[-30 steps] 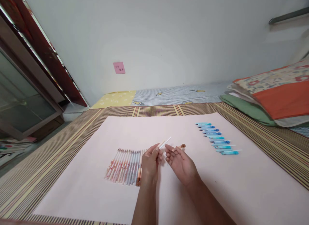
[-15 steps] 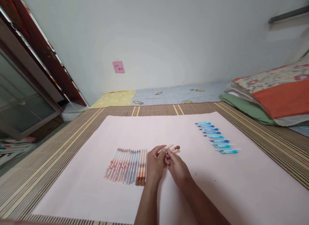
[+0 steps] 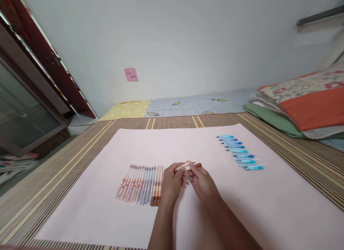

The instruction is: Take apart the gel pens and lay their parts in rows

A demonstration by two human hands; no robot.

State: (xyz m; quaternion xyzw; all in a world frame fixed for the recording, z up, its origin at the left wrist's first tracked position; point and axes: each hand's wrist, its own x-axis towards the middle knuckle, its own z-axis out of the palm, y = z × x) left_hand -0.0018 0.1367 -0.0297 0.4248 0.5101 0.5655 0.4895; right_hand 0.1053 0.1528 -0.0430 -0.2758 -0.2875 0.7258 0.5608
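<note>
My left hand (image 3: pixel 172 183) and my right hand (image 3: pixel 201 182) meet over a pale pink sheet (image 3: pixel 188 214), fingertips pinched together. Between them they hold a thin white refill and a peach pen barrel with a brown end (image 3: pixel 192 166), lying side by side and pointing right. Just left of my left hand lies a neat row of several assembled pens (image 3: pixel 141 184), pink, grey-blue and peach. Further right, a slanted row of several blue pen parts with white refills (image 3: pixel 239 152) rests on the sheet.
The pink sheet lies on a striped woven mat (image 3: pixel 53 178). Folded quilts and a pillow (image 3: pixel 303 106) are stacked at the right. A glass-fronted cabinet (image 3: pixel 24 106) stands at the left, with magazines on the floor. A pink note (image 3: pixel 130 74) sticks on the wall.
My hands were apart, the left holding the white refill, the right the peach barrel. They have come together and the refill now lies against the barrel.
</note>
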